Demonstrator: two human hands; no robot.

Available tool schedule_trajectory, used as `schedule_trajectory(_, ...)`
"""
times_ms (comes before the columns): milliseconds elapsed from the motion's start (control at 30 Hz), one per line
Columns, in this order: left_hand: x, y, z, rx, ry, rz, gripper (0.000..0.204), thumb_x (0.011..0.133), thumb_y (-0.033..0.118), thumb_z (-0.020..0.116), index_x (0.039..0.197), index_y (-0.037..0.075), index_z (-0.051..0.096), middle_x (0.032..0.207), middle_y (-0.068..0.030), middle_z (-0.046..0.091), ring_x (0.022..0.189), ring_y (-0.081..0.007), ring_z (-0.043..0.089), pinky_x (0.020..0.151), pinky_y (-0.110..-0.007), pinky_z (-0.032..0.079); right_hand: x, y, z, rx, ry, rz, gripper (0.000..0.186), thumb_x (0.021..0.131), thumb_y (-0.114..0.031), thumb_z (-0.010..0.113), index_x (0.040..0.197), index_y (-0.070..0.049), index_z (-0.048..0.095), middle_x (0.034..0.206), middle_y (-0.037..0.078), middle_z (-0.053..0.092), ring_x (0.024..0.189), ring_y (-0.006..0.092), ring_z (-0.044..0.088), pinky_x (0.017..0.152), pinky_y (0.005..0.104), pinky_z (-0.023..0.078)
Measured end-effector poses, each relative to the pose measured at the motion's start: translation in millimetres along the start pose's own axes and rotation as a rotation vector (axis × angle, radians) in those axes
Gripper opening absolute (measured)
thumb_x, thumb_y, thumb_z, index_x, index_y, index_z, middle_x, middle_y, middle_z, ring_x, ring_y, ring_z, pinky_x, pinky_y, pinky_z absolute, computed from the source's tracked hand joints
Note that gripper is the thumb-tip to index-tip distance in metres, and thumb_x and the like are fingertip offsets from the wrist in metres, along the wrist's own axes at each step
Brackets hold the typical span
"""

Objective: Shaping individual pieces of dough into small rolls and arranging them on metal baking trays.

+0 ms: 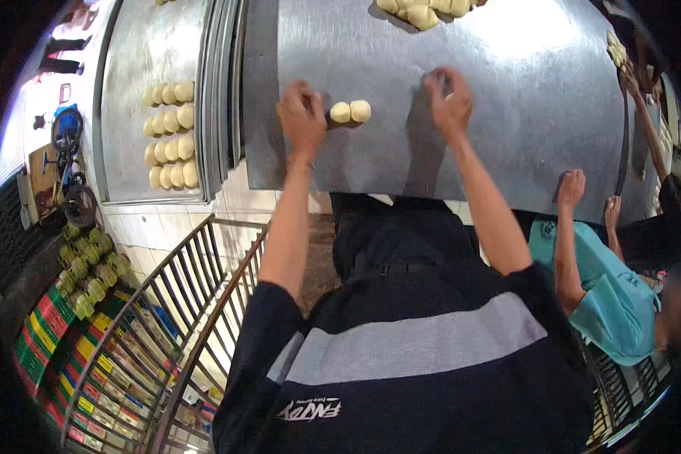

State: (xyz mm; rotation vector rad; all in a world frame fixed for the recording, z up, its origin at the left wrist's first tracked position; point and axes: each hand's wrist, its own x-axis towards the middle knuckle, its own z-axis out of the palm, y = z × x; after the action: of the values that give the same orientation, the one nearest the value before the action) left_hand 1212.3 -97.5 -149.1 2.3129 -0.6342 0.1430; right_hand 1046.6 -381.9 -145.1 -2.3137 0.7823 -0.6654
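Two pale yellow dough balls (350,112) sit side by side on a metal worktable (363,163). Just left of them is my left hand (303,119), its fingers curled loosely with a dark gap showing between thumb and fingers; I see nothing in it. Farther to the right, apart from the dough balls, my right hand (451,102) is over the table. Its fingers bend with a gap to the thumb, and no dough shows in it. A heap of dough pieces (422,15) lies at the table's far edge.
To the left, a metal tray (129,144) on a stack carries several rows of dough balls (172,136). Metal railings (197,303) stand at lower left, near bagged green goods (91,265). On the right, a person in a teal shirt (605,303) rests a hand at the table edge.
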Motion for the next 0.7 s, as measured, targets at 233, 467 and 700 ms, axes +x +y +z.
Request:
schedule_trajectory(233,-111,6,-66,-0.078,-0.226,-0.003,0.044,0.099,0.01,0.069,0.139,0.003,0.053,0.138,-0.0154,0.06,0.126,-0.0325,0.058,0.106,-0.045,0.048,-89,24,-85,0.148,-0.39,-0.041,0.038,0.088,0.001,0.076,0.124,-0.005,0.068,0.128,0.013,0.067,0.121,0.0284,0.065,0.098,0.0391,0.053)
schedule_trajectory(467,-43,15,-53,-0.266,-0.237,-0.141,0.044,0.09,-0.002,0.074,0.131,0.001,0.057,0.154,-0.0157,0.049,0.118,-0.0362,0.065,0.099,-0.044,0.055,-43,-46,-19,0.309,-0.327,0.005,0.044,0.087,-0.003,0.073,0.13,-0.007,0.067,0.122,0.016,0.069,0.117,0.0335,0.066,0.096,0.0423,0.054)
schedule_trajectory(700,26,42,-44,-0.346,-0.506,0.184,0.042,0.086,0.008,0.081,0.125,0.003,0.065,0.12,-0.0193,0.069,0.115,-0.0391,0.064,0.096,-0.046,0.053,-2,-123,36,0.291,-0.786,0.116,0.036,0.086,-0.005,0.075,0.122,-0.006,0.072,0.119,0.016,0.072,0.109,0.0334,0.069,0.097,0.042,0.054)
